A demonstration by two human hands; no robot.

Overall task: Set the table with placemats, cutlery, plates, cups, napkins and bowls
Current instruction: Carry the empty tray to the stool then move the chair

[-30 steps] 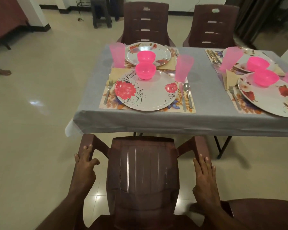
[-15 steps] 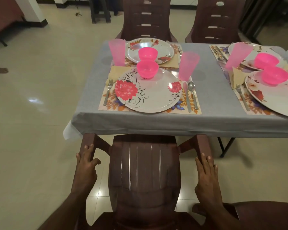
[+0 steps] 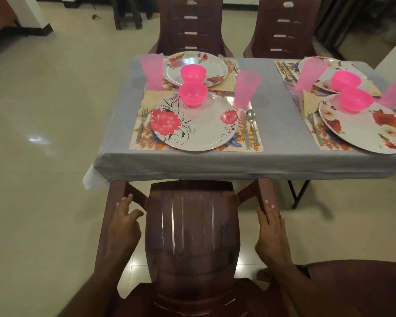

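The brown plastic armchair [image 3: 192,236] has slid in until its arms meet the grey tablecloth [image 3: 215,165]. Rigid and light, I'd judge; push it by the armrests. The left hand [image 3: 124,227] rests loosely curled and the right hand [image 3: 272,234] flat on them. The floral plate [image 3: 193,124] sits at twelve o'clock. The seat is hidden.

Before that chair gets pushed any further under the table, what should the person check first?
1. Left hand on the chair armrest: ok.
2. Right hand flat on the other armrest: ok.
3. Armrest fronts at the tablecloth edge, clearance beneath: cannot tell.
4. Near plate fully on the table: ok.
5. Pink cup upright: ok.
6. Second chair close by the right arm: cannot tell if touching.
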